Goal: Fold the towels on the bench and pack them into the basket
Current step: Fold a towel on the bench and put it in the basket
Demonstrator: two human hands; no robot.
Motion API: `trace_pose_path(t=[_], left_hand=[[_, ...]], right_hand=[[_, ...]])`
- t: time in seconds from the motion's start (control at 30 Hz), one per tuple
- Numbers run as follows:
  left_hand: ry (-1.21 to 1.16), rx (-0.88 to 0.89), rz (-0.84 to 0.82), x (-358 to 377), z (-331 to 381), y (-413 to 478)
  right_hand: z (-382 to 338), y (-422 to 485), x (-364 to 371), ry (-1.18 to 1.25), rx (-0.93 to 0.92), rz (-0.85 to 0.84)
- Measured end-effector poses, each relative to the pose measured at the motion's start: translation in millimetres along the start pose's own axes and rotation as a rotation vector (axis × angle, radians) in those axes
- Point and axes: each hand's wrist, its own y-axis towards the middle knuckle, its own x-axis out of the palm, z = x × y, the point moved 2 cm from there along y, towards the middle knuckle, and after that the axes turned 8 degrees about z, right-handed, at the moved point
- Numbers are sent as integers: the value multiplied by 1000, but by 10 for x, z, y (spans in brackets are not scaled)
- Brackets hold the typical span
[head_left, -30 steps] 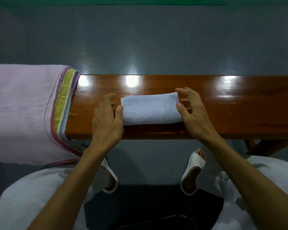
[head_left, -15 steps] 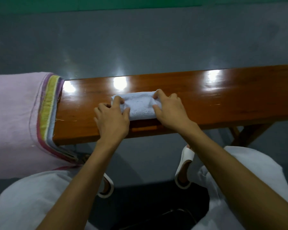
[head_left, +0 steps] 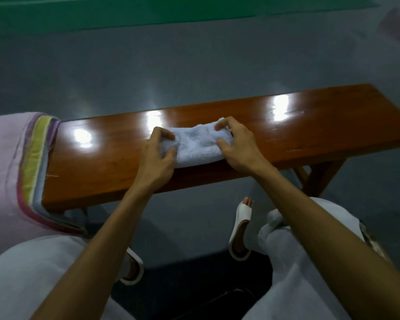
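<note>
A small folded pale-blue towel (head_left: 198,145) lies on the glossy brown wooden bench (head_left: 310,125), near its front edge. My left hand (head_left: 156,158) grips the towel's left end, with fingers and thumb curled round it. My right hand (head_left: 237,144) grips the right end the same way. A stack of unfolded towels (head_left: 12,172), pink on top with yellow, purple and blue edges showing, drapes over the bench's left end. No basket is in view.
The bench's right leg (head_left: 319,176) stands at the right. Grey floor (head_left: 194,65) stretches beyond the bench, with a green strip (head_left: 148,12) at the far edge. My knees in white cloth and white sandals (head_left: 240,229) are below the bench's front edge.
Both hands closed in from the towel's sides and now grip its ends. The towel looks bunched in the middle. The view has swung right and tilted, showing the bench's right end.
</note>
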Motion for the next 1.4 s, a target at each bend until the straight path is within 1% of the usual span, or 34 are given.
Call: trace_pose_path(t=[0.13,0.4,0.57,0.77,0.9,1.0,1.17,1.3,1.4], left_hand=[[-143,-33,-11,304,294,-28],[-224,36,-70,1193,976,-187],[-246,5,-129,1637,1354,-291],[-225,25,-183,2151,1784,-562],[-220,-6,-240,2550,1849,-828],[-210,-32,-243,2847,1838,-1078],[-205,-157,-291,3399,1703,-1610],[-120,-390,-317,3839,1537,-2084],[-56,-494,-306,4041,1303,-2442]], right_hand=[[210,-16,-517,29,-38,75],[856,-286,-1421,83,29,246],[1216,-500,-1869,92,80,356],[1740,-812,-2274,102,163,454],[2058,-1086,-2443,66,238,479],[2307,-1303,-2499,53,302,485],[2823,-1785,-2486,32,457,439],[3254,-2184,-2307,-22,608,375],[3543,-2472,-2049,-65,715,307]])
